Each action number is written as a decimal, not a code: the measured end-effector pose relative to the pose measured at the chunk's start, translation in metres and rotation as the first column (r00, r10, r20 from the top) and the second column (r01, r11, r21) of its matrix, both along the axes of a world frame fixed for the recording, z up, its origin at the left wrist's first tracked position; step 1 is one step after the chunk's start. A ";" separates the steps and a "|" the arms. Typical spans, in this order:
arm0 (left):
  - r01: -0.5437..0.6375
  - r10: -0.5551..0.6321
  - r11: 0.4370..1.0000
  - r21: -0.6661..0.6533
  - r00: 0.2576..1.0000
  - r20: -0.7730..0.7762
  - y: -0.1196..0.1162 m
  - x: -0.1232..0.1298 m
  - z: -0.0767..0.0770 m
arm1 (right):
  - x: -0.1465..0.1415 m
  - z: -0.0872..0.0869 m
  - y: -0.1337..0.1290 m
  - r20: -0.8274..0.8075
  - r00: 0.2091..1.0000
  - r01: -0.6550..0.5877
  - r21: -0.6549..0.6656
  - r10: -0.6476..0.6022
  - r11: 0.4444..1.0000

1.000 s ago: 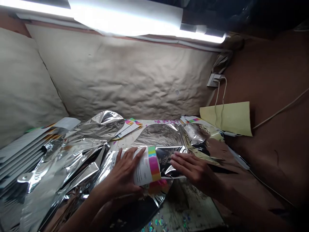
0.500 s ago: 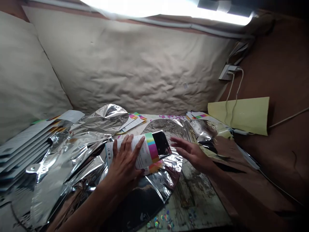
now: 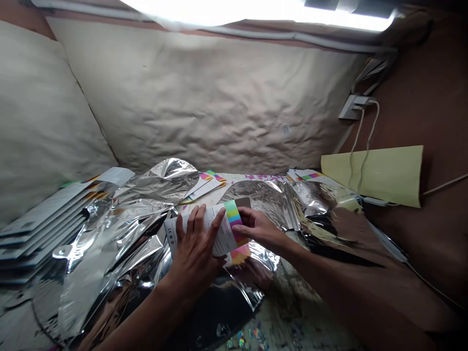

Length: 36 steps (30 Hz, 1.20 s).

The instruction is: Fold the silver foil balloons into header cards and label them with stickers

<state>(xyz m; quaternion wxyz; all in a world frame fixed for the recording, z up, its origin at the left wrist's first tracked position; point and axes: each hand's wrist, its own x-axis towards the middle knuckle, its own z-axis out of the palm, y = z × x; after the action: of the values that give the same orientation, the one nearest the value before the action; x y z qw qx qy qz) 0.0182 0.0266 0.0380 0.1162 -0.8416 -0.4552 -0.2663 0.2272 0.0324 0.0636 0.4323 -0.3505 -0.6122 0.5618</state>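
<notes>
A white printed card [image 3: 220, 240] with a rainbow-striped right end lies over shiny silver foil [image 3: 252, 273]. My left hand [image 3: 197, 239] rests flat on the card, its fingers spread across the printed text. At the striped end, my right hand [image 3: 256, 226] has its thumb on the card and its fingers curled behind the edge, pinching it. A dark flap shows just above those fingers. Crumpled foil spreads to the left of the card and behind it.
Stacked printed cards [image 3: 40, 219] stand at the left. More cards [image 3: 204, 187] lie behind the foil. A yellow sheet [image 3: 376, 175] leans at the right beneath a wall socket [image 3: 351, 107] with white cables. Small shiny bits [image 3: 241, 340] lie near the front edge.
My right hand has moved left onto the card's striped end and closed on it. My left hand stays on the card. The view has shifted slightly.
</notes>
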 end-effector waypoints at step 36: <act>0.672 0.342 0.526 -0.521 0.394 0.853 0.014 0.005 0.012 | -0.015 0.010 -0.029 0.710 0.614 -0.172 0.546 -0.344 0.820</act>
<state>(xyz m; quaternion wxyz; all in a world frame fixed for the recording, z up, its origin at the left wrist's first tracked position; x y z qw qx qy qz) 0.0228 0.0410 0.0499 -0.5937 -0.5457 -0.4007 -0.4349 0.2127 0.0031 0.0736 0.2317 -0.4458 -0.8562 0.1207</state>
